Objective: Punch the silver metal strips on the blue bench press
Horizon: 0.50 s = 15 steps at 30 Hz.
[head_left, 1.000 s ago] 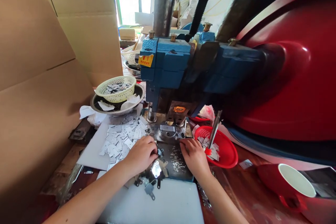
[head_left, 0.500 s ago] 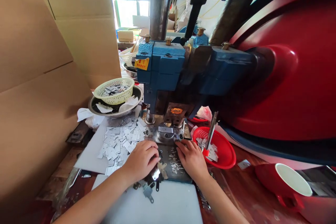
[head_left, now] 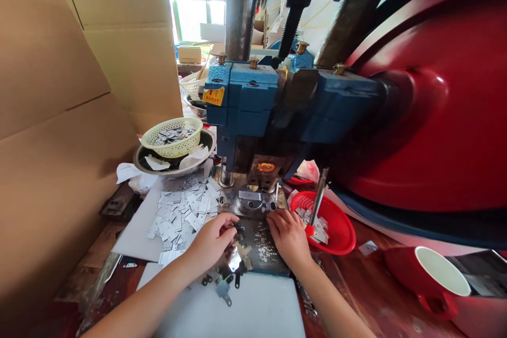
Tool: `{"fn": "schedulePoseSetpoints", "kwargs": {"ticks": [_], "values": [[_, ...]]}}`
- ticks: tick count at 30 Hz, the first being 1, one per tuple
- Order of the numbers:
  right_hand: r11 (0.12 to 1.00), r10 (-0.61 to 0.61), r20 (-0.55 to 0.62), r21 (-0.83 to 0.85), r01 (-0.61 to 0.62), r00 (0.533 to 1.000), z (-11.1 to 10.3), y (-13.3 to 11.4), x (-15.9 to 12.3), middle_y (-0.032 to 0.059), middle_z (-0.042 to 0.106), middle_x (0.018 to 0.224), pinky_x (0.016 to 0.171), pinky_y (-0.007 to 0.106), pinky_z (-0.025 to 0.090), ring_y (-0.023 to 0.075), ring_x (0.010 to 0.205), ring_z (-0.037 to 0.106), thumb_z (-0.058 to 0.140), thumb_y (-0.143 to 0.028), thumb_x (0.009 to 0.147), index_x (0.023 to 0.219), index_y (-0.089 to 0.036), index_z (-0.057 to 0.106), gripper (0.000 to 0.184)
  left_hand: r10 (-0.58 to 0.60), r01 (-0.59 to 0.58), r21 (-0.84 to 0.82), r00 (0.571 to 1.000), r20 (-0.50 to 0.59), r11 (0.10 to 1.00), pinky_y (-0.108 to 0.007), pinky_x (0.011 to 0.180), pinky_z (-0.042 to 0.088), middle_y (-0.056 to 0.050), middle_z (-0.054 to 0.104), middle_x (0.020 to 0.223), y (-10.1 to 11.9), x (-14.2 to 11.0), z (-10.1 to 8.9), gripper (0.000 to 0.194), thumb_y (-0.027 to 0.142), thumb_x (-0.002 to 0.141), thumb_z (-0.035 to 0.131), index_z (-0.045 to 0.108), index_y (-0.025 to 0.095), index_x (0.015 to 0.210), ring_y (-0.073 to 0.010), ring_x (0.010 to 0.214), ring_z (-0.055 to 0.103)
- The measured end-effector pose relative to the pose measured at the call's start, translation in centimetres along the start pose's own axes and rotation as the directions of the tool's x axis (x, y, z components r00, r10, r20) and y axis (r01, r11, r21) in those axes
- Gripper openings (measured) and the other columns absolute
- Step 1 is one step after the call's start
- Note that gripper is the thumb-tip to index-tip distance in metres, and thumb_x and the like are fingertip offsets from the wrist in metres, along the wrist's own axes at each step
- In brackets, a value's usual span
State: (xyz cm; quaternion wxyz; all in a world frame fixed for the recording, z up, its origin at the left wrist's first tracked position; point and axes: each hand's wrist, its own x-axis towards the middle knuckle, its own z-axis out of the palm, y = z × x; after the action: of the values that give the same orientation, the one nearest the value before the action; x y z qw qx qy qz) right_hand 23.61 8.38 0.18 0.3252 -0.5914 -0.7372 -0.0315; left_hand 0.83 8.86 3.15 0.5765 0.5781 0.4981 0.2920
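Observation:
My left hand (head_left: 214, 237) is closed in a pinch at the left side of the dark metal press plate (head_left: 253, 232). A small dark metal piece (head_left: 238, 226) shows at its fingertips. Below it lie several flat metal brackets (head_left: 224, 288), some on the plate and some on a white foam sheet (head_left: 237, 311). My right hand (head_left: 290, 237) rests at the plate's right side with its fingers curled in; whatever they may hold is hidden. Between the hands, small shiny bits (head_left: 264, 243) are scattered. Just beyond, a flat metal piece (head_left: 250, 196) sits on the round die of the blue press (head_left: 245, 95).
A pile of flat metal plates (head_left: 186, 211) spreads at the left, before a pale basket (head_left: 174, 137) in a steel bowl (head_left: 138, 161). At the right stand a red basket (head_left: 344, 229), a red mug (head_left: 412, 269) and a big red wheel (head_left: 443, 116). Cardboard (head_left: 59, 179) walls the left side.
My left hand has shifted slightly left and down, and its fingertips now show a dark piece. My right hand has drawn back a little from the die.

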Motion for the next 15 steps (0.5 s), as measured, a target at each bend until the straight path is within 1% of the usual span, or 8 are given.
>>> {"fn": "schedulePoseSetpoints", "kwargs": {"ticks": [3, 5, 8, 10, 12, 15], "values": [[0.994, 0.067, -0.113, 0.097, -0.057, 0.991, 0.5, -0.8, 1.7, 0.0058, 0.061, 0.087, 0.077, 0.035, 0.045, 0.0191, 0.082, 0.055, 0.046, -0.025, 0.089, 0.086, -0.02, 0.065, 0.02, 0.011, -0.008, 0.039, 0.998, -0.069, 0.999, -0.027, 0.064, 0.047, -0.001, 0.064, 0.081, 0.1, 0.7, -0.5, 0.023, 0.032, 0.079, 0.057, 0.063, 0.021, 0.099, -0.0171, 0.071, 0.062], [0.993, 0.087, -0.141, 0.094, -0.074, 0.986, 0.9, -1.8, 3.4, 0.006, 0.061, 0.09, 0.077, 0.034, 0.044, 0.0192, 0.083, 0.054, 0.049, -0.025, 0.087, 0.086, -0.02, 0.065, 0.017, 0.014, -0.007, 0.065, 0.994, -0.113, 0.998, -0.028, 0.065, 0.047, -0.002, 0.066, 0.08, 0.5, 1.4, -0.8, 0.021, 0.033, 0.078, 0.059, 0.066, 0.02, 0.092, -0.0175, 0.07, 0.062], [0.994, 0.095, -0.106, -0.052, -0.101, 0.99, 1.3, -3.3, 5.5, 0.0065, 0.061, 0.09, 0.077, 0.035, 0.041, 0.021, 0.084, 0.053, 0.053, -0.023, 0.084, 0.079, -0.02, 0.067, 0.016, 0.04, -0.032, 0.057, 0.988, -0.147, 0.998, -0.029, 0.068, 0.047, -0.002, 0.068, 0.079, 1.0, 2.4, -1.1, 0.022, 0.032, 0.078, 0.058, 0.067, 0.019, 0.092, -0.0182, 0.073, 0.062], [0.984, 0.087, -0.07, -0.149, -0.096, 0.994, 1.3, -4.0, 6.1, 0.0064, 0.061, 0.086, 0.078, 0.036, 0.04, 0.0219, 0.084, 0.052, 0.055, -0.024, 0.083, 0.076, -0.021, 0.069, 0.016, 0.06, -0.052, 0.048, 0.984, -0.169, 0.997, -0.03, 0.072, 0.048, -0.002, 0.069, 0.083, 1.4, 3.0, -1.2, 0.023, 0.03, 0.077, 0.058, 0.067, 0.02, 0.095, -0.0184, 0.076, 0.063], [0.982, 0.032, -0.034, -0.183, -0.037, 0.999, 0.9, -4.2, 6.0, 0.0057, 0.062, 0.087, 0.083, 0.038, 0.038, 0.0219, 0.086, 0.052, 0.055, -0.026, 0.084, 0.081, -0.024, 0.07, 0.016, 0.091, -0.077, 0.074, 0.975, -0.201, 0.994, -0.03, 0.075, 0.049, -0.002, 0.07, 0.086, 1.8, 3.6, -1.3, 0.022, 0.029, 0.075, 0.059, 0.068, 0.02, 0.093, -0.0188, 0.079, 0.064], [0.981, -0.067, 0.009, -0.181, 0.068, 0.998, 0.2, -3.9, 5.2, 0.0049, 0.063, 0.096, 0.097, 0.044, 0.032, 0.0222, 0.095, 0.052, 0.053, -0.031, 0.087, 0.097, -0.028, 0.069, 0.02, 0.15, -0.127, 0.114, 0.964, -0.218, 0.985, -0.03, 0.076, 0.049, -0.001, 0.07, 0.084, 2.5, 4.5, -1.1, 0.017, 0.028, 0.075, 0.06, 0.068, 0.02, 0.087, -0.0189, 0.079, 0.064]]}}
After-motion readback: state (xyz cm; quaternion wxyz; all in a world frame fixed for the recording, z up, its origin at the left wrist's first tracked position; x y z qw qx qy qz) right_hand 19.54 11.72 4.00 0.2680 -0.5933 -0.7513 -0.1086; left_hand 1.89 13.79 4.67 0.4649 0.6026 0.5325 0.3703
